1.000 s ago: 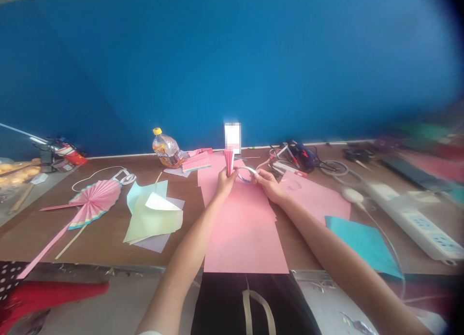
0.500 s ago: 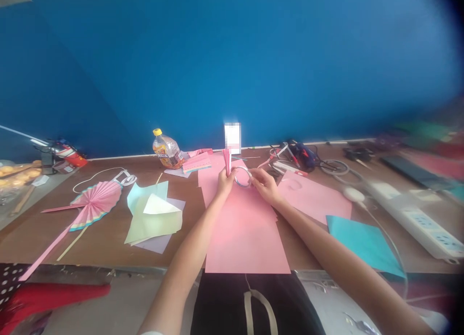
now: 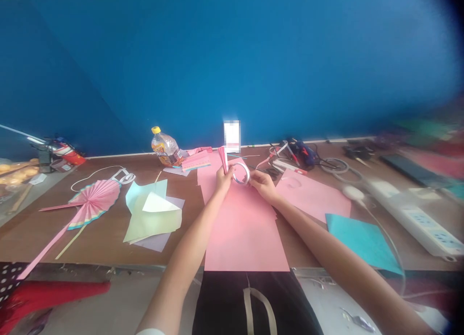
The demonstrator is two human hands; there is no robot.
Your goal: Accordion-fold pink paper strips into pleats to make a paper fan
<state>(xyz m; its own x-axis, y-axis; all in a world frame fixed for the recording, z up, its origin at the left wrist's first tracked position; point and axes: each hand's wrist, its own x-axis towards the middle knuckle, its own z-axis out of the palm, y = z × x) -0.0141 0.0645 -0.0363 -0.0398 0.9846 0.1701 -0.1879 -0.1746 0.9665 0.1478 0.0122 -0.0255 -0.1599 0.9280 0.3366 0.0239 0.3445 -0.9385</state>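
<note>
So the left hand has its grip closed around a folded pink paper, a narrow pleated bundle sticking up mid-frame with a bit of a lean to the left. Pinching it low probably stops the pleats from springing apart. A tape roll sits right between the two hands, its left edge up against the left fingertips, so my guess is that hand is steadying both. The right hand has its fingers bunched up at the roll's right edge; can't tell if that grip is properly shut on the tape or just touching it. Underneath, pink sheets run down the middle of the counter, likely there to be in easy reach. The pleated fan lies off at the left of the frame, maybe parked there to leave elbow room.
</note>
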